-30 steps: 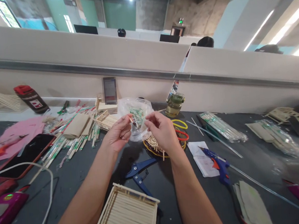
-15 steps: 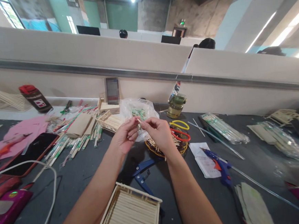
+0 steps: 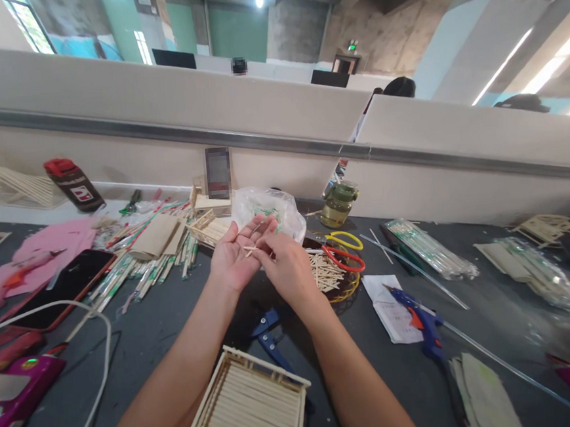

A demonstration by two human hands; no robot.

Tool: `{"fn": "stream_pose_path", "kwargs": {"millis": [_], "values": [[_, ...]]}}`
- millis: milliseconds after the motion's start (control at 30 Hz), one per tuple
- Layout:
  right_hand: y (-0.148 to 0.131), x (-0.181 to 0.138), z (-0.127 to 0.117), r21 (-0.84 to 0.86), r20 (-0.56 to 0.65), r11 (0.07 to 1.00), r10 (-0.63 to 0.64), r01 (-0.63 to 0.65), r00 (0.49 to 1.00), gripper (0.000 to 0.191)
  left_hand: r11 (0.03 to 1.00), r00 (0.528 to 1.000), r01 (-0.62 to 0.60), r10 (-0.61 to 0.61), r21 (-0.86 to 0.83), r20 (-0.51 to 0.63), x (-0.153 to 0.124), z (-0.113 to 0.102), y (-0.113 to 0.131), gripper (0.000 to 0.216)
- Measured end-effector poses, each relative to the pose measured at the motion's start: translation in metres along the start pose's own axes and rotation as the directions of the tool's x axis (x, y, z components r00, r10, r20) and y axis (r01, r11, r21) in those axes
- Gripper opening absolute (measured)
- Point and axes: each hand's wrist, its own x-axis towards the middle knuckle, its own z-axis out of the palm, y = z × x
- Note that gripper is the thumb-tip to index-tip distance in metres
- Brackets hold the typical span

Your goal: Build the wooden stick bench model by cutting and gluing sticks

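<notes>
My left hand is turned palm up with its fingers stretched out, and a short wooden stick lies across the palm. Over that palm, my right hand pinches at the stick with thumb and fingertips. Behind my right wrist stands a round basket with many short sticks in it. A clear plastic bag with green-and-white scraps sits just beyond my hands. Below them lie a blue hand cutter and a tray-like wooden stick model, between my forearms.
Red and yellow loop handles rest over the basket. To the right are a blue glue gun, folded paper and packaged sticks. A phone, white cable and stick bundles lie left. A lidded jar stands behind.
My left hand has gone from a pinch to a flat, upturned palm. My right hand has moved slightly left and down over it, uncovering more of the basket's sticks.
</notes>
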Motion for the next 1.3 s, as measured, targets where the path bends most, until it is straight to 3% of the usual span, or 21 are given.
{"fn": "stream_pose_path", "kwargs": {"millis": [300, 400, 500, 600, 700, 900, 1067, 1167, 1300], "values": [[0.01, 0.001, 0.001, -0.041, 0.036, 0.985, -0.169, 0.17, 0.985, 0.015, 0.99, 0.992, 0.124, -0.126, 0.07, 0.032, 0.001, -0.004, -0.002, 0.05], [0.009, 0.001, -0.003, -0.018, -0.007, 0.997, -0.073, 0.073, 0.997, 0.017, 0.987, 0.99, 0.126, -0.132, 0.103, 0.052, 0.001, -0.005, -0.001, 0.045], [0.012, 0.003, -0.008, 0.159, -0.056, 0.982, 0.11, -0.1, 0.992, 0.023, 0.975, 0.992, 0.114, -0.121, 0.19, 0.03, 0.001, -0.005, -0.003, 0.031], [0.016, 0.005, -0.012, 0.347, -0.085, 0.922, 0.215, -0.173, 0.973, 0.028, 0.943, 1.0, 0.003, -0.002, 0.334, -0.004, 0.002, -0.006, -0.01, 0.025], [0.016, 0.005, -0.013, 0.396, -0.098, 0.902, 0.229, -0.173, 0.969, 0.028, 0.913, 0.995, -0.092, 0.102, 0.398, -0.005, 0.003, -0.007, -0.016, 0.03], [0.008, 0.002, -0.014, 0.423, -0.082, 0.898, 0.172, -0.122, 0.982, 0.023, 0.907, 0.998, -0.065, 0.071, 0.415, 0.001, 0.001, -0.007, -0.007, 0.028], [0.009, 0.001, -0.02, 0.356, 0.001, 0.931, 0.09, -0.084, 0.996, 0.019, 0.89, 0.997, -0.074, 0.07, 0.449, 0.027, -0.003, -0.007, 0.005, 0.024], [0.009, 0.0, -0.027, 0.259, -0.078, 0.966, 0.029, -0.008, 0.997, 0.025, 0.869, 0.997, -0.071, 0.067, 0.489, 0.024, -0.003, -0.009, 0.009, 0.022], [0.008, 0.0, -0.035, 0.063, -0.169, 0.99, -0.116, 0.128, 0.979, 0.048, 0.861, 0.997, -0.076, 0.067, 0.503, 0.035, -0.004, -0.009, 0.011, 0.029]]}}
